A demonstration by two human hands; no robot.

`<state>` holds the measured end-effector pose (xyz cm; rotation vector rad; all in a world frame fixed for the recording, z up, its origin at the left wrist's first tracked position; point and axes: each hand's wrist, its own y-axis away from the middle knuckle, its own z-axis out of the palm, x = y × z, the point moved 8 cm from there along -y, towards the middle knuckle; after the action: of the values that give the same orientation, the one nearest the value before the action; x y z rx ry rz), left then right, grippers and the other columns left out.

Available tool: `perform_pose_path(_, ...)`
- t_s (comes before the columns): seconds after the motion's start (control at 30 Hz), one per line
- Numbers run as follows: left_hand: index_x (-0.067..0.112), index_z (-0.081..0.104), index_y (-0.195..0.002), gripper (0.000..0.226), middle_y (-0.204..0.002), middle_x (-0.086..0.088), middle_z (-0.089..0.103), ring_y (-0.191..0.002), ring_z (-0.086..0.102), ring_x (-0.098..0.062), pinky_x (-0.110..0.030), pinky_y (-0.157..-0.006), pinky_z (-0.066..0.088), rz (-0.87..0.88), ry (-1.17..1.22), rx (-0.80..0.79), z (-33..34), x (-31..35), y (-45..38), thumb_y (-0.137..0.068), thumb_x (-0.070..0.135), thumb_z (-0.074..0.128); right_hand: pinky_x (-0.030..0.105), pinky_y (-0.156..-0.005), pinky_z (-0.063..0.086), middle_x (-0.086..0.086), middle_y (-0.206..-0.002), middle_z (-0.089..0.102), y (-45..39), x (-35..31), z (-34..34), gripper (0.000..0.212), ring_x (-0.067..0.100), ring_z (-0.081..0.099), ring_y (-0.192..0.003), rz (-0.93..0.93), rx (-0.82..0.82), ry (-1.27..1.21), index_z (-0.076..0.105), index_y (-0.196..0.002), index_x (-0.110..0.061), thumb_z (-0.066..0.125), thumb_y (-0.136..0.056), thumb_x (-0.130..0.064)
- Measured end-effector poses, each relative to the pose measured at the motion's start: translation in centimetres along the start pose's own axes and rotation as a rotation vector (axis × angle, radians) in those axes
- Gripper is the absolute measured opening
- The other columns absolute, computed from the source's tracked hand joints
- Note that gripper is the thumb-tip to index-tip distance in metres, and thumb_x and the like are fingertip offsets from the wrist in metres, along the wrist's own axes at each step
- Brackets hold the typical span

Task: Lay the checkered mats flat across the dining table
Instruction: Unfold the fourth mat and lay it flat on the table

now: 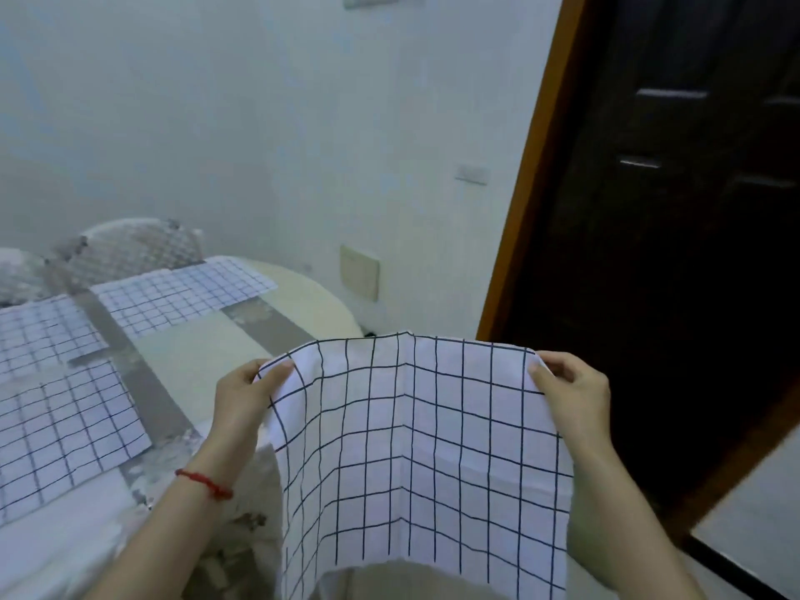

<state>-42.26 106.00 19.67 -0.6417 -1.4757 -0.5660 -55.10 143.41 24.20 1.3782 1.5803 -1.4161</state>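
Mat in hand: we saw a white checkered mat (pixel 415 461) held up in the air between the two hands, its top edge stretched from one to the other and the rest hanging down toward the camera, with a vertical fold crease down its middle.
Left hand: the left hand (pixel 244 396) was closed on the mat's upper left corner, thumb on the near face and fingers behind the cloth; a red string bracelet (pixel 203 482) sat on that wrist.
Right hand: the right hand (pixel 571 387) pinched the upper right corner in the same way, thumb in front.
Table: the dining table (pixel 303 309), round and pale with grey bands, lay to the left of and beyond the left hand; we could not tell whether the hanging mat touched its near edge.
Mats already down: three checkered mats lay flat on it, well to the left of the left hand: a far mat (pixel 182 296), a middle mat (pixel 39 335) at the left border, and a near mat (pixel 65 430) closest to the left forearm.
Free space: we saw bare tabletop just beyond the left hand, between it and the far mat.
Chairs: two patterned chair backs (pixel 130 249) stood past the table, far left of the hands.
Door: a dark door (pixel 675 201) in an orange-brown frame stood behind and beyond the right hand.
Wall: a pale wall (pixel 259 123) with small plates rose beyond both hands.
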Motion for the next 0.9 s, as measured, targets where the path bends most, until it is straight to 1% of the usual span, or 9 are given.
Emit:
perform_pose_path(0.17, 0.008, 0.063, -0.081, 0.009, -0.068, 0.0, 0.057, -0.065, 0.051, -0.017, -0.022, -0.057, 0.038, -0.032, -0.021, 0.217, -1.4, 0.0, -2.6, -0.085, 0.016, 0.062, 0.01, -0.064, 0.046, -0.014, -0.074, 0.063, -6.6, 0.4, 8.8, 0.012, 0.001, 0.058, -0.07, -0.042, -0.224, -0.061, 0.066, -0.08, -0.023, 0.065, -0.082, -0.011)
perform_pose_path(0.27, 0.009, 0.065, -0.085, 0.008, -0.076, 0.0, 0.061, -0.077, 0.055, -0.018, -0.022, -0.064, 0.042, -0.03, -0.024, 0.278, -2.2, 0.1, -4.5, -0.085, 0.016, 0.062, 0.005, -0.06, 0.044, -0.016, -0.072, 0.063, -9.0, 0.3, 14.3, 0.015, -0.006, 0.058, -0.064, -0.067, -0.332, -0.07, 0.065, -0.078, -0.025, 0.066, -0.081, -0.011)
perform_pose_path(0.33, 0.012, 0.065, -0.086, 0.006, -0.083, -0.003, 0.064, -0.085, 0.057, -0.019, -0.025, -0.073, 0.042, -0.027, -0.033, 0.335, -3.3, 0.1, -6.2, -0.085, 0.018, 0.063, 0.005, -0.061, 0.044, -0.012, -0.073, 0.063, -10.5, 0.1, 17.9, 0.009, -0.002, 0.058, -0.066, -0.095, -0.383, -0.069, 0.069, -0.084, -0.018, 0.065, -0.081, -0.01)
perform_pose_path(0.4, 0.01, 0.065, -0.091, 0.01, -0.087, -0.004, 0.064, -0.088, 0.057, -0.019, -0.026, -0.075, 0.041, -0.024, -0.034, 0.386, -4.4, 0.3, -8.1, -0.085, 0.017, 0.063, 0.012, -0.066, 0.045, -0.004, -0.075, 0.064, -12.0, -0.4, 21.3, 0.011, 0.011, 0.059, -0.072, -0.116, -0.412, -0.071, 0.07, -0.091, -0.01, 0.064, -0.082, -0.009)
perform_pose_path(0.5, 0.01, 0.065, -0.093, 0.01, -0.094, -0.007, 0.063, -0.093, 0.056, -0.019, -0.028, -0.082, 0.038, -0.003, -0.071, 0.423, -6.0, 0.8, -12.0, -0.084, 0.016, 0.063, 0.025, -0.076, 0.044, -0.003, -0.076, 0.063, -14.5, -1.6, 27.1, 0.014, 0.016, 0.06, -0.08, -0.152, -0.466, -0.073, 0.071, -0.094, -0.006, 0.064, -0.082, -0.01)
perform_pose_path(0.6, 0.006, 0.067, -0.099, 0.019, -0.099, -0.007, 0.061, -0.096, 0.053, -0.019, -0.029, -0.086, 0.038, -0.004, -0.124, 0.446, -8.2, 0.3, -17.3, -0.085, 0.018, 0.064, 0.025, -0.074, 0.042, -0.007, -0.072, 0.063, -17.2, -2.5, 33.2, 0.013, 0.016, 0.06, -0.079, -0.185, -0.509, -0.072, 0.071, -0.092, -0.007, 0.063, -0.082, -0.01)
perform_pose_path(0.7, -0.002, 0.067, -0.103, 0.026, -0.101, -0.009, 0.061, -0.096, 0.053, -0.02, -0.028, -0.084, 0.036, -0.036, -0.2, 0.458, -10.1, -0.9, -22.9, -0.085, 0.016, 0.063, 0.023, -0.074, 0.041, 0.002, -0.081, 0.065, -19.7, -3.0, 39.1, 0.015, 0.016, 0.059, -0.08, -0.188, -0.544, -0.074, 0.071, -0.094, -0.005, 0.063, -0.082, -0.009)
perform_pose_path(0.83, -0.001, 0.068, -0.1, 0.025, -0.113, -0.019, 0.065, -0.112, 0.056, -0.031, -0.029, -0.087, 0.038, -0.107, -0.246, 0.489, -12.5, -3.9, -29.4, -0.083, 0.018, 0.065, 0.02, -0.071, 0.04, 0.005, -0.085, 0.064, -22.2, -2.2, 46.5, 0.015, 0.016, 0.057, -0.081, -0.173, -0.606, -0.052, 0.069, -0.097, -0.004, 0.062, -0.084, -0.008)
perform_pose_path(0.9, 0.0, 0.068, -0.101, 0.025, -0.112, -0.018, 0.064, -0.112, 0.055, -0.03, -0.028, -0.088, 0.037, -0.131, -0.247, 0.503, -13.3, -5.2, -31.9, -0.084, 0.017, 0.065, 0.02, -0.07, 0.04, 0.004, -0.085, 0.063, -23.3, -1.2, 49.9, 0.016, 0.016, 0.057, -0.082, -0.153, -0.63, -0.035, 0.069, -0.098, -0.005, 0.061, -0.084, -0.008)
